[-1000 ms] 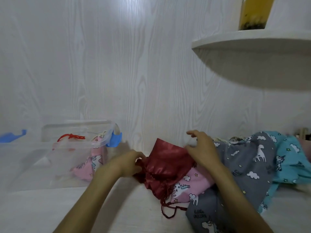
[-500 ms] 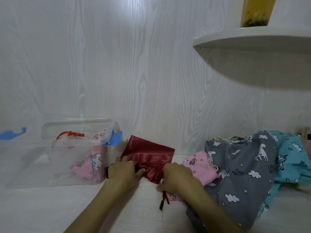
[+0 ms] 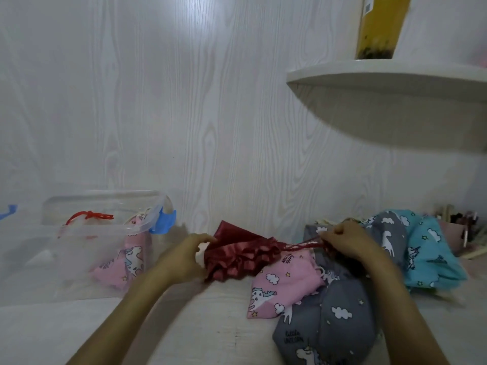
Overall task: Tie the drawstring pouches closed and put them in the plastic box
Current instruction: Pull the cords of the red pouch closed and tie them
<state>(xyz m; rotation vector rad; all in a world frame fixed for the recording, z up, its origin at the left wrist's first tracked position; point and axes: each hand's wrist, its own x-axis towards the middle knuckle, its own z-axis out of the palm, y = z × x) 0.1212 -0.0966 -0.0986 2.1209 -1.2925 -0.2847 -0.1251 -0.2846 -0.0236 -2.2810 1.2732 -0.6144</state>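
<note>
left hand (image 3: 184,255) grips the dark red satin pouch (image 3: 238,255) at its body | right hand (image 3: 347,239) pinches the drawstring (image 3: 300,246) — taut, mouth gathered | pouch on the table (image 3: 205,330) between the clear plastic box (image 3: 79,241) and the unicorn pouches (image 3: 342,306)

The plastic box (image 3: 87,248) is sitting at the left on the table (image 3: 184,335), against the wall (image 3: 184,101). Two tied pouches (image 3: 123,256) are lying inside it. At centre, a gathered pouch (image 3: 237,256) is lying between the left hand (image 3: 184,256) and the right hand (image 3: 347,241), its drawstring (image 3: 303,245) running rightward. The pile of pouches (image 3: 355,285) is lying at the right. A shelf (image 3: 382,75) is projecting from the wall above that pile, bearing a container (image 3: 379,27).
</note>
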